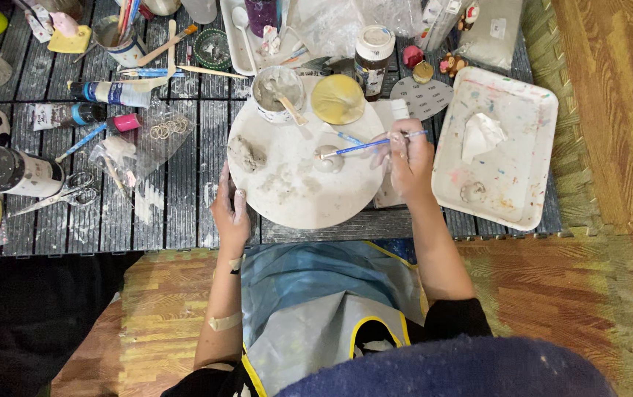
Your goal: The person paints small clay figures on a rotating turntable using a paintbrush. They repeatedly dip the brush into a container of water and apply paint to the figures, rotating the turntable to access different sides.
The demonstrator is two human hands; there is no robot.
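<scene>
While right hand (408,158) fingers grip blue brush (364,145), left hand (232,213) open on round board (294,198).

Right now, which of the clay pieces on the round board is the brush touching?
The small rounded clay piece near the board's middle, at the tip of the blue-handled brush in the right hand. The bigger clay lump lies apart, untouched.

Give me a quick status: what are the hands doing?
Right hand holds blue brush, tip on small clay piece. Left hand steadies round board. Nothing in the way.
</scene>
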